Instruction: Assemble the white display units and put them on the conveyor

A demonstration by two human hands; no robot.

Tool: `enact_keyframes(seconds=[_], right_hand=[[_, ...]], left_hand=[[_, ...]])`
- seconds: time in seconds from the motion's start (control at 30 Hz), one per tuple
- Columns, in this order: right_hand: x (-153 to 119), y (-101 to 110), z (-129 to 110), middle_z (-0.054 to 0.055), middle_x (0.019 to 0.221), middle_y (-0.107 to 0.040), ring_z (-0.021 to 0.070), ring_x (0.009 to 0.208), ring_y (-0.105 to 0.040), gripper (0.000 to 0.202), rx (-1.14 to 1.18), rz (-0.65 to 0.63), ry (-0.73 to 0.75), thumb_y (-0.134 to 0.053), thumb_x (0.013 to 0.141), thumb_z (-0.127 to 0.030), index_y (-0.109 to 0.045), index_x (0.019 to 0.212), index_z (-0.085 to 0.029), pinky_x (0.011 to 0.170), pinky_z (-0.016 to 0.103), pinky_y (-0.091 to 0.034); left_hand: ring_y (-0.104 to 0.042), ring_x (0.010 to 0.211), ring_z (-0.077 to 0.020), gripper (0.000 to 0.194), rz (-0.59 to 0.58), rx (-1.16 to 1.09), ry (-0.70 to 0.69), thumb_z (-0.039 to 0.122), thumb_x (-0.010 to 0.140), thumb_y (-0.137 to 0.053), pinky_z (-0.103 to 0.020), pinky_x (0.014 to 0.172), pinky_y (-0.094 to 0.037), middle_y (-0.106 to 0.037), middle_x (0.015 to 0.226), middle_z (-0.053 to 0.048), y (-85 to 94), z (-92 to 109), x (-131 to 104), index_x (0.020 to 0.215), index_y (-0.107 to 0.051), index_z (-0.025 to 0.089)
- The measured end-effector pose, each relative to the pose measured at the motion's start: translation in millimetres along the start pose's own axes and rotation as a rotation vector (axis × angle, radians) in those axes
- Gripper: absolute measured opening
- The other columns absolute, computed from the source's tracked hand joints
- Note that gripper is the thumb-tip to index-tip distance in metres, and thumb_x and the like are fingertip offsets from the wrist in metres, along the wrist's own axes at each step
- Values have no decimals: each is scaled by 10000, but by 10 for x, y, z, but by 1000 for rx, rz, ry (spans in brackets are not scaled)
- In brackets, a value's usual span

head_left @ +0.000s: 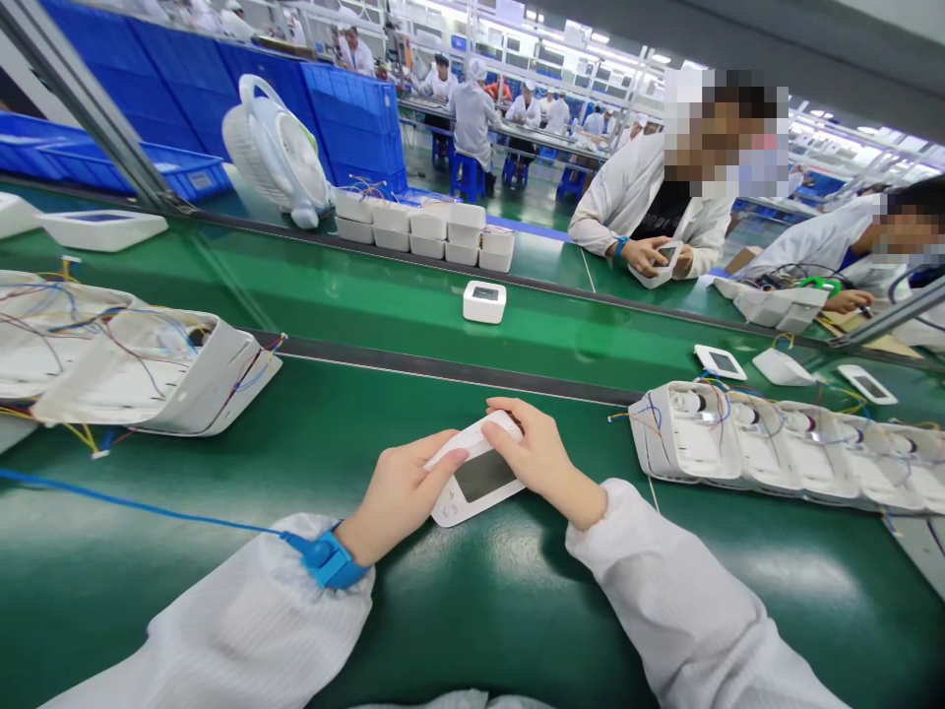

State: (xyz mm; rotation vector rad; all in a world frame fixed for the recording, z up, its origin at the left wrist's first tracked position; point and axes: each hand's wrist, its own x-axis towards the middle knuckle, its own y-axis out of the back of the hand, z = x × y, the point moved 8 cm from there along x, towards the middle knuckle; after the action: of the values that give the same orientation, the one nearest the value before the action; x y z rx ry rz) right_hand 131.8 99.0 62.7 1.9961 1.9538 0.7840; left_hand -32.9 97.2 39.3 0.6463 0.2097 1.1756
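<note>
Both my hands grip a white device housing point(452, 500) with a dark grey rectangular screen, tilted over the green work surface point(472, 601). My left hand point(406, 484) holds its left edge, thumb lying on the front beside the screen. At the upper right corner, my right hand point(537, 453) is closed around it with the thumb on the front face. Fingers behind the housing are hidden. A blue wrist strap point(332, 558) with a blue cord circles my left wrist.
Open white housings with coloured wires stand at left point(169, 369) and in a row at right point(701, 433). A finished-looking white unit point(484, 302) sits on the green conveyor belt point(354, 295). Beyond are stacked white shells point(428, 231), a fan point(277, 153) and co-workers in white coats.
</note>
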Motion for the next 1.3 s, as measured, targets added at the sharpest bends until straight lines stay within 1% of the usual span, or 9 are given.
enact_keyframes(seconds=[0.53, 0.63, 0.73, 0.83, 0.97, 1.07, 1.17, 1.23, 1.3], right_hand=[[-16, 36, -46, 20, 806, -723, 187, 752, -660, 315, -172, -5, 62, -638, 856, -533, -695, 832, -224, 704, 313, -465], [-9, 33, -15, 41, 921, -741, 211, 866, -682, 311, -117, 17, 72, -624, 867, -520, -707, 911, -224, 791, 331, -495], [-2, 11, -16, 84, 1180, -698, 246, 1098, -642, 404, -97, 19, 120, -539, 921, -519, -653, 1168, -221, 946, 370, -472], [18, -47, 29, 98, 1123, -714, 267, 1009, -667, 450, -187, -76, 77, -508, 934, -542, -635, 1203, -205, 881, 388, -485], [39, -30, 43, 87, 1014, -734, 264, 887, -676, 424, -220, -111, 69, -565, 903, -540, -665, 1126, -193, 799, 376, -484], [62, -27, 97, 76, 1106, -720, 254, 981, -666, 414, -119, -98, 85, -576, 902, -523, -645, 1179, -222, 876, 375, -479], [97, -62, 237, 84, 1205, -685, 242, 1058, -655, 567, 156, -88, 56, -547, 894, -589, -546, 1336, -235, 922, 380, -490], [107, -154, 326, 95, 1223, -675, 244, 1071, -656, 705, 365, -145, 22, -581, 838, -656, -491, 1392, -228, 909, 381, -514], [84, -301, 374, 92, 1162, -698, 251, 1037, -669, 706, 456, -265, -13, -668, 772, -650, -558, 1318, -216, 891, 386, -531]], left_hand=[[-640, 720, -148, 357, -76, 57, -92, 414, 987, -412, -249, 666, -450, -742, 895, 7, -120, 180, -98, 1135, -676, 224], [-648, 749, -157, 361, -64, 34, -91, 418, 982, -419, -253, 691, -462, -744, 918, 1, -89, 149, -68, 1136, -680, 223], [-655, 765, -166, 386, 37, -18, -23, 451, 968, -441, -250, 684, -473, -745, 931, -7, 26, 51, -18, 1131, -695, 210], [-636, 697, -159, 431, 112, -92, 64, 488, 956, -448, -241, 618, -462, -733, 848, -7, 79, -40, -9, 1118, -710, 187], [-598, 634, -143, 450, 60, -134, 65, 483, 965, -428, -232, 583, -441, -696, 756, 5, 11, -22, -26, 1154, -695, 175], [-631, 716, -159, 438, 83, -133, 57, 488, 954, -451, -241, 648, -468, -728, 870, -12, 33, -37, -20, 1148, -698, 184], [-648, 768, -185, 480, 148, -212, 129, 531, 940, -459, -258, 663, -482, -739, 943, -47, 75, -165, 1, 1132, -696, 160], [-649, 780, -196, 541, 234, -324, 183, 567, 945, -425, -273, 657, -490, -732, 961, -75, 115, -269, 7, 1166, -665, 136], [-652, 831, -207, 573, 317, -393, 200, 585, 954, -393, -293, 696, -505, -720, 1014, -96, 152, -333, 11, 1212, -623, 128]])
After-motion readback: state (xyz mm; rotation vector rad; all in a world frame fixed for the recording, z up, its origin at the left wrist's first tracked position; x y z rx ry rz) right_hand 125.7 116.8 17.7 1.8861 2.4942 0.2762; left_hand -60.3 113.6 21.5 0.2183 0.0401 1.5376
